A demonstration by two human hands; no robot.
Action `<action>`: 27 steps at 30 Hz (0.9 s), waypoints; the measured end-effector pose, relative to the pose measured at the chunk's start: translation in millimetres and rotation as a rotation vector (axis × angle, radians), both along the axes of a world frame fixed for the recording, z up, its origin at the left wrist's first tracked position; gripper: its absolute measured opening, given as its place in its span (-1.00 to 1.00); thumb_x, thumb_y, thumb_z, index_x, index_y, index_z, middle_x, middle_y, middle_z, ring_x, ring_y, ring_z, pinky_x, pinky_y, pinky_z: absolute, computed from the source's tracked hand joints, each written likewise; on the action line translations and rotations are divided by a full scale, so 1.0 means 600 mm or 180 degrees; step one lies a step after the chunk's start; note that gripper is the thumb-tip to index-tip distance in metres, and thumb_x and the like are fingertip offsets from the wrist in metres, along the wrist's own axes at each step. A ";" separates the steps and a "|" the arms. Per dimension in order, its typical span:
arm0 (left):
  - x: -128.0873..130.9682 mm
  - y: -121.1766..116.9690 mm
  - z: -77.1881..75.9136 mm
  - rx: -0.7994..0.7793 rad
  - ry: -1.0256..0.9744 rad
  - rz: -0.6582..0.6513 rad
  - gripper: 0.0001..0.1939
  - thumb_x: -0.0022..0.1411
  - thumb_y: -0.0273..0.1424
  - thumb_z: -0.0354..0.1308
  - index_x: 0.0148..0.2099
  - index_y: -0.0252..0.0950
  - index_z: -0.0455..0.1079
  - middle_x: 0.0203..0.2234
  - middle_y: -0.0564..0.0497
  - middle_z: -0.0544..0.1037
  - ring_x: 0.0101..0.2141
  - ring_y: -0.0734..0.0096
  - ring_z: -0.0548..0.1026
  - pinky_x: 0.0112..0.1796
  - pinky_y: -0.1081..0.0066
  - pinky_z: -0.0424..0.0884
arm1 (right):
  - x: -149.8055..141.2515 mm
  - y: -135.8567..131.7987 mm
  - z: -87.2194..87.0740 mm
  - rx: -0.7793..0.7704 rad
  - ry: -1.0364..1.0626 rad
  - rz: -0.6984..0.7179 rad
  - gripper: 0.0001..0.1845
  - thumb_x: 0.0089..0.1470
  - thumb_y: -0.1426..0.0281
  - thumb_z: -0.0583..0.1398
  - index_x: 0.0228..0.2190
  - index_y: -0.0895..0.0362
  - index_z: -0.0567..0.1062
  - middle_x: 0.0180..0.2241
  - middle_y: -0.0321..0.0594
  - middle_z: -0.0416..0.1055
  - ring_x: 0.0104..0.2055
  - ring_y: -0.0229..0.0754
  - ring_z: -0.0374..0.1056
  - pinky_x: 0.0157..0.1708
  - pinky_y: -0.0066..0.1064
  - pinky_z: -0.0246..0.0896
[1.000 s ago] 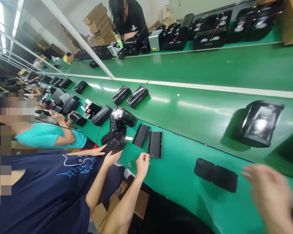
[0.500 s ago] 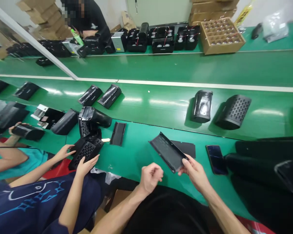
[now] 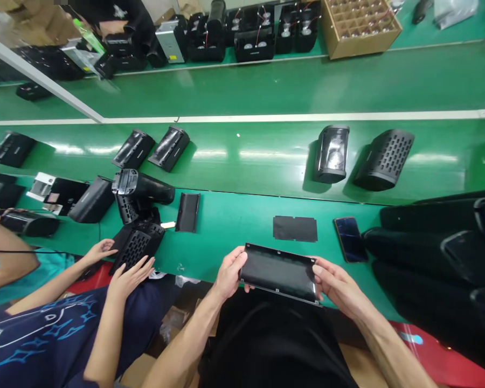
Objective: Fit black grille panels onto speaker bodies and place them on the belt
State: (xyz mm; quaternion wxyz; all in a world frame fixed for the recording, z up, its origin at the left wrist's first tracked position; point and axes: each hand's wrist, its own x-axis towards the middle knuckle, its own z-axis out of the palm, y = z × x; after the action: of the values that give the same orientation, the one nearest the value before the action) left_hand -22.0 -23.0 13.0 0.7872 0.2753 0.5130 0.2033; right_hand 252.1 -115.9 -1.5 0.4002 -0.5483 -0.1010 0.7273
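Left hand (image 3: 229,275) and right hand (image 3: 339,285) clamp a flat black rectangular plastic panel (image 3: 278,272) by its short ends, leaving its face uncovered.

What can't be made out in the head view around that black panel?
Head view only:
- Back of the black panel: faces away from the camera, hidden by the panel itself; the left hand and right hand also cover its short ends.
- Phone: screen too dark to read.
- Cardboard tray: cut off by the top edge; its contents are too small to identify.
- Black bundle: cut off by the right edge.
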 end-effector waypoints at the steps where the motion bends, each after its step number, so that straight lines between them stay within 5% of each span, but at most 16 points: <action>1: -0.001 -0.003 -0.004 0.0005 -0.0030 0.0018 -0.51 0.25 0.02 0.22 -0.04 -0.29 0.36 -0.61 0.08 0.50 -0.71 0.42 0.46 -0.75 0.56 0.28 | -0.001 -0.002 -0.002 -0.0010 -0.0137 -0.0002 -0.57 0.04 0.01 0.43 -0.31 0.08 0.50 -0.61 -0.42 0.27 -0.63 -0.30 0.23 -0.61 -0.45 0.16; 10: 0.002 -0.010 -0.015 0.0019 -0.0086 -0.0054 -0.49 0.21 -0.04 0.29 0.01 -0.31 0.35 -0.58 0.09 0.53 -0.70 0.41 0.48 -0.73 0.54 0.36 | 0.004 -0.006 -0.017 0.0273 -0.1005 0.0446 -0.51 0.15 -0.10 0.29 -0.40 0.06 0.39 -0.68 -0.45 0.22 -0.62 -0.31 0.06 -0.52 -0.41 -0.07; 27: 0.000 -0.021 -0.029 0.0087 -0.0189 -0.0057 -0.46 0.24 -0.10 0.29 0.12 -0.34 0.37 -0.54 0.12 0.51 -0.70 0.51 0.44 -0.68 0.52 0.45 | 0.005 0.006 -0.007 0.0127 -0.1052 0.0349 -0.39 0.00 -0.21 0.33 -0.41 0.08 0.38 -0.65 -0.49 0.14 -0.64 -0.36 0.02 -0.56 -0.44 -0.16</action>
State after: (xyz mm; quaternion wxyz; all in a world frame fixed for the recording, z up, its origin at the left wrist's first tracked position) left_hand -21.9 -35.8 -4.3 0.8000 0.2846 0.4841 0.2113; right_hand 255.2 -112.0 -6.0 0.3487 -0.6461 -0.2095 0.6458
